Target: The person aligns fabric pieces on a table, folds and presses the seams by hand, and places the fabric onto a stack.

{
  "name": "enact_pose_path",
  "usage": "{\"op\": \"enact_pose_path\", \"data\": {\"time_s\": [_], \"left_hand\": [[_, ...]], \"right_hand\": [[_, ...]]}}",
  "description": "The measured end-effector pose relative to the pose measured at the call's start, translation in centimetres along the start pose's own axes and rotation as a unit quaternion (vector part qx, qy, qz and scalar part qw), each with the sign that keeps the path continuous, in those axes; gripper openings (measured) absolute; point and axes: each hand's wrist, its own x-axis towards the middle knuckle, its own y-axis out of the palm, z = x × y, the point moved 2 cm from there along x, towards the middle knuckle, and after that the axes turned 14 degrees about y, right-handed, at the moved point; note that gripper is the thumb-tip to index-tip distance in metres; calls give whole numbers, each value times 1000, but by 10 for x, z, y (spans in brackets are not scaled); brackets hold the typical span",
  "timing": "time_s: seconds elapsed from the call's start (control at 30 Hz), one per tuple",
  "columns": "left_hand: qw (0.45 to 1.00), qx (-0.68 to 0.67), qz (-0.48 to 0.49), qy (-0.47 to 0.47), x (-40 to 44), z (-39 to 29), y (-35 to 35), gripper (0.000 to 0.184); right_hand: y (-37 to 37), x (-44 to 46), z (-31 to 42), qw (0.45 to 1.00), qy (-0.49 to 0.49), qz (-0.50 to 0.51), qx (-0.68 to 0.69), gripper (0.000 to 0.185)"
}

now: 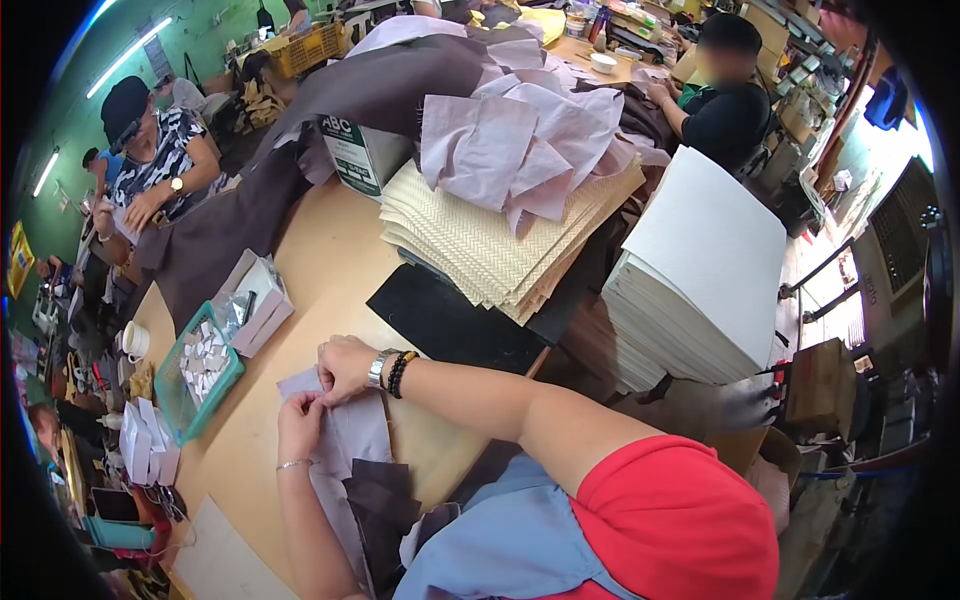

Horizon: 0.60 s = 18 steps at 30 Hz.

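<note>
On the wooden table in front of me lies a strip of pale lilac fabric [356, 432]. My right hand [345, 366], with a watch and dark beads at the wrist, is closed in a pinch at the fabric's upper part. Close against it, my left hand [301, 422] also pinches the fabric, fingertips touching those of the right. Whether something small sits between the fingertips is hidden. Dark brown fabric pieces [381, 505] lie at the lower end of the strip, near my apron. A black sheet [455, 318] rests just beyond my right forearm.
Left of my hands stand a green basket [232, 372] of small white pieces and a white box [268, 306]. Ahead, lilac cloth [480, 150] tops a stack of cream textured sheets [470, 245]. A tall white stack [700, 250] stands right. Two co-workers [160, 150] [730, 95] sit across the table.
</note>
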Motion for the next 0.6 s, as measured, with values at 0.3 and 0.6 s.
{"op": "enact_pose_path", "data": {"time_s": [0.3, 0.6], "left_hand": [[1000, -17, -1, 1, 0, -2, 0, 16], [999, 48, -16, -3, -3, -16, 4, 16]], "right_hand": [[9, 5, -1, 999, 45, -5, -5, 26], [12, 0, 5, 997, 58, -56, -15, 27]]}}
